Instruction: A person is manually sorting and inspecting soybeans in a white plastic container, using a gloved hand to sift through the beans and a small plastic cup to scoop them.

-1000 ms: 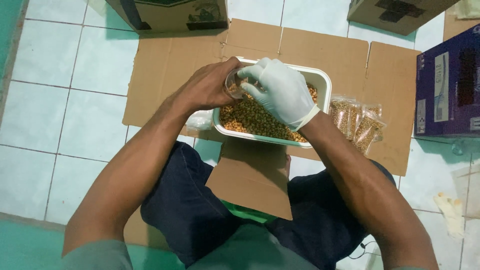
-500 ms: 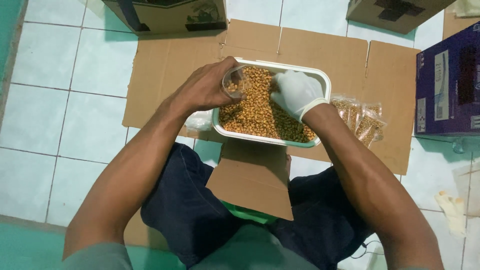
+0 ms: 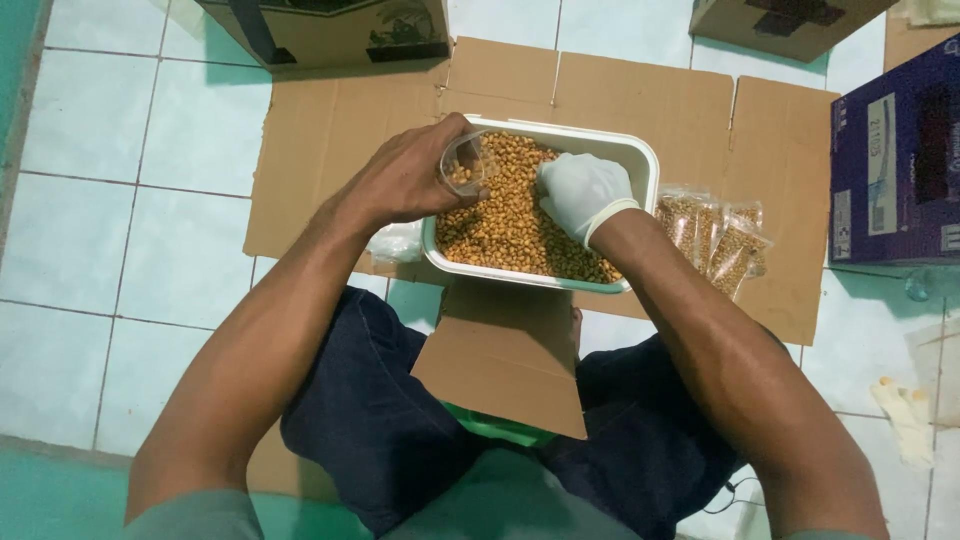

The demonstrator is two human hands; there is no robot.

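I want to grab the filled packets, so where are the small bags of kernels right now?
In the head view, the small clear bags lie on the flattened cardboard, just right of the white tub and beside the gloved right hand.

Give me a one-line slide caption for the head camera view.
Bare left hand tilts clear cup over kernel-filled tub; gloved right hand digs in.

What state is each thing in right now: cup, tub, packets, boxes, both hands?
left hand: bare, gripping the clear plastic cup
clear plastic cup: tilted over the tub, a few kernels inside
white tub: open, nearly full of kernels
right hand: gloved, pressed into the kernels
small clear packets: filled, lying beside the tub
flattened cardboard: spread on the floor
purple box: closed
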